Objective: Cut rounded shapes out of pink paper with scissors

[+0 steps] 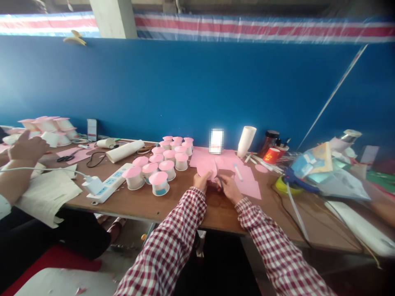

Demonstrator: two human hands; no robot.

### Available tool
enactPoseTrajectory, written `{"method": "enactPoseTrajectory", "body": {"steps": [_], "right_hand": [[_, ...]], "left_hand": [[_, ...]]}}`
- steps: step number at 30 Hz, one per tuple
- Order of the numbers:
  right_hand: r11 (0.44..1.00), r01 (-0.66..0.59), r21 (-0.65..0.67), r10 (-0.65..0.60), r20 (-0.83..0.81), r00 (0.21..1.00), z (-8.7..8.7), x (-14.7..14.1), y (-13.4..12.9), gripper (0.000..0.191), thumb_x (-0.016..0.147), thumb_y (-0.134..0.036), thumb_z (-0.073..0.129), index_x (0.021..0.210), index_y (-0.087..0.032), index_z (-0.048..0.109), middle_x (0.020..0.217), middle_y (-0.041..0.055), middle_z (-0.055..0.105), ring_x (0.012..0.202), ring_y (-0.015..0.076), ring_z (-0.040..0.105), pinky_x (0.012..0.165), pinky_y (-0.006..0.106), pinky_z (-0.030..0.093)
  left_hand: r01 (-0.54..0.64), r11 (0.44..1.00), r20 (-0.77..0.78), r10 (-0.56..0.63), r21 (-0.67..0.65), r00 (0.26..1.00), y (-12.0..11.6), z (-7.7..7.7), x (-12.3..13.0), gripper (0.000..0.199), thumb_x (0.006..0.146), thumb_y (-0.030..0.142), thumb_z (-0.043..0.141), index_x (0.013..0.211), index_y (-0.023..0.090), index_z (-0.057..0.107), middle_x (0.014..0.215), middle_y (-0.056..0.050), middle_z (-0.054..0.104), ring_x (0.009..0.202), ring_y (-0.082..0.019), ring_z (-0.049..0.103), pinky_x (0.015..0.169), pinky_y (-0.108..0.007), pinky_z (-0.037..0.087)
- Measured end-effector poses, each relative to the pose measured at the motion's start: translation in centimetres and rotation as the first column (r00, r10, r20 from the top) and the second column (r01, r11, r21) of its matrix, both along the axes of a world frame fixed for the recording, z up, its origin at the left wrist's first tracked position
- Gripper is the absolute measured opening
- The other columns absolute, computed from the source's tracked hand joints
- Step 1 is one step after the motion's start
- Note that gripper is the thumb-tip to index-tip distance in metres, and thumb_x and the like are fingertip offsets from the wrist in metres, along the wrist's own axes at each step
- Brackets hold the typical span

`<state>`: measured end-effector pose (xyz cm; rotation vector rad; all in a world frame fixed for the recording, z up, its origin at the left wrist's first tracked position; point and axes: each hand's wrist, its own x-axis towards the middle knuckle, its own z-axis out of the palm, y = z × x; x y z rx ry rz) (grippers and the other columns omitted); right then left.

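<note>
My left hand [202, 181] pinches a piece of pink paper [206, 166] with a rounded edge, held just above the table's front part. Dark-handled scissors [220, 183] are in my right hand [229, 188], close to the right side of that paper. Behind and to the right lie flat pink sheets [248, 183], with a white marker-like stick [238, 172] on them. Several paper cups with pink round tops [159, 179] stand in rows to the left of my hands.
A white power strip [112, 183] and a paper roll [125, 151] lie left of the cups. Stacked white cups [246, 141], a red cup [271, 156] and a blue glue gun [298, 181] are on the right. A person's hand [27, 148] is at far left.
</note>
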<state>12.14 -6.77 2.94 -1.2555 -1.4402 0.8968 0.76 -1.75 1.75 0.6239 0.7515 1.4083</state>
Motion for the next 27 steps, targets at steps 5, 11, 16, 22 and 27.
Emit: {"method": "enactPoseTrajectory", "body": {"steps": [5,11,16,22,27], "right_hand": [[1.0,-0.005,0.007,0.005,-0.001,1.0,0.35,-0.08,-0.23,0.033,0.075,-0.048,0.061,0.08,-0.016,0.064,0.052,-0.0006,0.055,0.045,0.0127,0.051,0.044,0.025,0.045],[0.999,-0.03,0.014,0.03,-0.011,0.999,0.13,0.04,-0.16,0.032,0.077,-0.048,0.059,0.076,-0.016,0.063,0.053,-0.0002,0.056,0.045,0.0118,0.051,0.044,0.024,0.043],[1.0,-0.023,0.008,0.023,-0.037,0.999,-0.11,0.02,0.02,0.033,0.075,-0.048,0.061,0.082,-0.016,0.064,0.053,-0.0005,0.056,0.045,0.0125,0.052,0.046,0.025,0.044],[0.985,0.151,0.083,-0.139,-0.136,0.981,-0.27,0.23,0.34,0.04,0.076,-0.05,0.06,0.097,-0.016,0.057,0.058,-0.0017,0.057,0.049,0.0143,0.055,0.05,0.028,0.047],[0.919,0.347,0.188,-0.331,-0.115,0.937,-0.45,0.87,0.42,0.041,0.073,-0.05,0.064,0.095,-0.019,0.048,0.063,-0.0004,0.06,0.054,0.0168,0.057,0.054,0.031,0.049]], "left_hand": [[0.009,1.0,0.017,-0.009,0.012,1.0,0.1,-0.19,-0.02,0.039,0.046,0.026,0.083,0.072,0.007,0.06,0.057,-0.003,0.058,0.044,-0.009,0.05,0.037,-0.021,0.035],[0.025,1.0,0.014,-0.026,0.007,1.0,-0.16,0.02,-0.17,0.039,0.048,0.027,0.083,0.075,0.007,0.062,0.062,-0.005,0.061,0.047,-0.01,0.053,0.039,-0.021,0.038],[0.018,1.0,0.045,-0.018,0.006,0.999,-0.2,0.13,-0.13,0.036,0.049,0.023,0.082,0.075,0.007,0.062,0.063,-0.005,0.062,0.049,-0.01,0.054,0.039,-0.021,0.039],[0.003,0.999,0.158,0.004,-0.044,0.987,0.15,0.35,-0.4,0.028,0.055,0.013,0.077,0.079,0.009,0.063,0.067,-0.004,0.062,0.054,-0.011,0.058,0.042,-0.019,0.044],[0.036,0.996,0.213,-0.017,-0.087,0.977,0.29,0.58,-0.85,0.019,0.061,0.011,0.072,0.076,0.008,0.062,0.066,-0.004,0.062,0.058,-0.012,0.061,0.052,-0.023,0.052]]}}
